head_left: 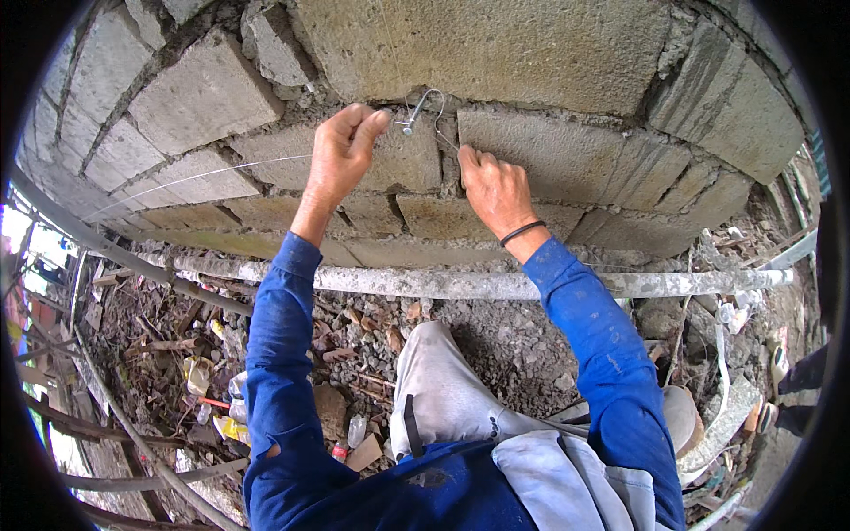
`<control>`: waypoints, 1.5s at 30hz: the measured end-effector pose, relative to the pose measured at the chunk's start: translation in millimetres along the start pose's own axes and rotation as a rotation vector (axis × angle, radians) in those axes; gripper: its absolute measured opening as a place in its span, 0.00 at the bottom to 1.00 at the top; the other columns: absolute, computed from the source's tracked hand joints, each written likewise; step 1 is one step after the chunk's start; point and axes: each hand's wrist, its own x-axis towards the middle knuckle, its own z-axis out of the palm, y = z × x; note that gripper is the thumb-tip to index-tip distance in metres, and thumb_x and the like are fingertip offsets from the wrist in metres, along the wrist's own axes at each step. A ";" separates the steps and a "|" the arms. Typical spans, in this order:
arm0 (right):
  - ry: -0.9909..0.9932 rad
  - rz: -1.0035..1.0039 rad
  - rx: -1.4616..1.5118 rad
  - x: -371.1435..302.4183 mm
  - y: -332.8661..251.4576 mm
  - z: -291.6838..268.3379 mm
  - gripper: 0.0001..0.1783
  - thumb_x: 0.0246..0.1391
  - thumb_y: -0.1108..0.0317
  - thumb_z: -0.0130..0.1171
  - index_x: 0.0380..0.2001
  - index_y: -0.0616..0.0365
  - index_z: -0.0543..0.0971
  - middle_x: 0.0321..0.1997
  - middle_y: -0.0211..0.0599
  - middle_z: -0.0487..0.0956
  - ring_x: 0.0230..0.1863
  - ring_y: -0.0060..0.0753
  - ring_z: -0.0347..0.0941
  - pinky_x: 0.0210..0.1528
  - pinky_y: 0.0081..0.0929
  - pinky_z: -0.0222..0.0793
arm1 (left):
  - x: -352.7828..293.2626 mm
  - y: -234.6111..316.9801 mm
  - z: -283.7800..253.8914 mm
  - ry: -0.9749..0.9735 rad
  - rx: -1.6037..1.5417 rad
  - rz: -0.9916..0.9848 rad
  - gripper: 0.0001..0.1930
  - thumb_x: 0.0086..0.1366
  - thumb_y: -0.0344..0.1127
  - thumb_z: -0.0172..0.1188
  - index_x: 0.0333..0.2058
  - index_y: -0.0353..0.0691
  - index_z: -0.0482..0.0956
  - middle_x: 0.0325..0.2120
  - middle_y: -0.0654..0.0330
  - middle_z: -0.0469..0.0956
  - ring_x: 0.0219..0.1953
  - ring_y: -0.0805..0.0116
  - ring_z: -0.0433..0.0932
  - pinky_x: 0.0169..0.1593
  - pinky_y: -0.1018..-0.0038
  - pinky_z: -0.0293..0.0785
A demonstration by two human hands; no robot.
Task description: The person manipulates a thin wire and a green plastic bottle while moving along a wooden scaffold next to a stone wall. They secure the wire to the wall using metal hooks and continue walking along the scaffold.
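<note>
A steel nail [418, 111] sticks out of the mortar joint between the concrete blocks of the wall [531, 53]. Thin pale string [437, 115] passes round it and curves down to my right hand [498, 190], whose fingers are closed in a pinch on it. On the nail's other side, my left hand [343, 150] is pinched shut close to the nail's head, with string between thumb and fingers. From this hand a taut length of string [230, 168] runs off to the left along the wall. The fingertips of both hands are partly hidden.
A pale pipe [425, 283] crosses along the foot of the wall, below my forearms. Rubble [513, 345], plastic bottles [357, 431] and scraps cover the ground around my knee. Bent poles [133, 425] lie at the left. Another person's feet [775, 389] show at the right edge.
</note>
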 end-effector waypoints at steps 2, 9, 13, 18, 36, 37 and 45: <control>-0.016 0.019 -0.010 -7.7 0.3 1.2 0.02 0.59 0.74 0.56 0.36 0.57 0.74 0.23 0.42 0.80 0.24 0.44 0.84 0.22 0.36 0.80 | 3.4 11.8 10.5 0.003 0.033 -0.006 0.14 0.73 0.40 0.63 0.32 0.34 0.81 0.21 0.63 0.75 0.24 0.79 0.66 0.28 0.74 0.67; 0.003 0.003 -0.017 -13.8 -0.2 4.5 0.03 0.57 0.72 0.57 0.33 0.57 0.73 0.23 0.41 0.79 0.23 0.43 0.83 0.21 0.35 0.79 | 6.8 34.5 22.3 -0.007 0.116 0.028 0.15 0.75 0.41 0.61 0.32 0.35 0.78 0.19 0.57 0.73 0.22 0.70 0.69 0.28 0.69 0.69; -0.023 0.002 -0.065 -12.3 2.5 2.0 0.04 0.58 0.72 0.57 0.33 0.56 0.72 0.24 0.39 0.79 0.24 0.42 0.83 0.22 0.36 0.79 | 11.1 37.9 8.1 -0.019 0.259 0.204 0.10 0.74 0.38 0.60 0.39 0.36 0.79 0.26 0.54 0.76 0.27 0.63 0.76 0.34 0.66 0.73; -0.010 -0.013 -0.096 -16.7 6.6 -7.3 0.04 0.59 0.71 0.57 0.33 0.53 0.72 0.24 0.38 0.79 0.23 0.40 0.83 0.21 0.34 0.78 | -0.8 37.3 0.3 0.378 0.614 0.645 0.08 0.70 0.30 0.60 0.47 0.37 0.78 0.38 0.55 0.81 0.46 0.56 0.80 0.47 0.60 0.74; -0.019 0.175 0.163 -51.9 -4.1 4.4 0.11 0.55 0.64 0.59 0.40 0.57 0.80 0.27 0.46 0.85 0.31 0.49 0.85 0.31 0.48 0.79 | -27.2 19.9 145.9 0.553 -0.454 -0.098 0.14 0.80 0.40 0.48 0.44 0.32 0.68 0.32 0.51 0.81 0.22 0.72 0.74 0.24 0.72 0.72; -0.019 0.196 0.154 -55.3 0.9 5.9 0.11 0.56 0.64 0.59 0.39 0.57 0.80 0.27 0.46 0.85 0.31 0.48 0.85 0.32 0.49 0.79 | -25.6 29.6 157.6 0.607 -0.489 -0.099 0.14 0.79 0.40 0.48 0.48 0.31 0.69 0.30 0.52 0.81 0.22 0.72 0.74 0.24 0.73 0.70; -0.434 -0.004 0.354 -9.3 -71.3 13.5 0.12 0.60 0.65 0.58 0.23 0.52 0.83 0.25 0.42 0.83 0.24 0.33 0.80 0.23 0.33 0.71 | -52.1 -28.8 20.4 0.593 1.068 0.139 0.18 0.79 0.38 0.44 0.56 0.31 0.75 0.54 0.45 0.77 0.57 0.47 0.74 0.66 0.53 0.63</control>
